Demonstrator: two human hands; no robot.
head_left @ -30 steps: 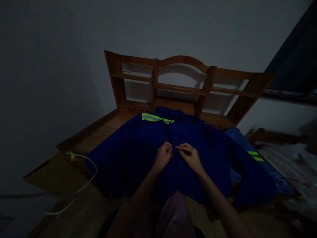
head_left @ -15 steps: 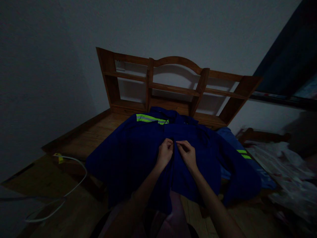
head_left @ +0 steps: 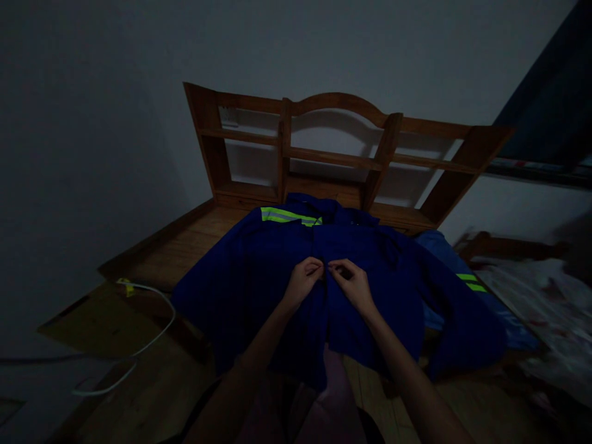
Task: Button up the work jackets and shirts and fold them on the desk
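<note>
A dark blue work jacket (head_left: 268,265) with a yellow-green and grey reflective band (head_left: 289,216) is spread over a wooden desk, its collar toward the back. My left hand (head_left: 304,280) pinches the jacket's front edge near the middle. Close beside it, my right hand (head_left: 352,282) pinches the opposite front edge, thumb and forefinger together. The fingertips of both hands almost meet at the front opening. Any button or fastener between them is too small and dark to make out. Below the hands, the two front panels hang apart over the desk's near edge.
Behind the jacket stands a wooden shelf unit (head_left: 340,157) against the wall. Another blue garment with yellow-green stripes (head_left: 472,282) lies at the right, beside crumpled clear plastic (head_left: 531,302). A white cable (head_left: 160,333) loops down at the left. The room is dim.
The view has shifted slightly, so the desk and jacket sit a little farther right. Both hands stay at the front opening, their fingertips still pinching and slightly closer together.
</note>
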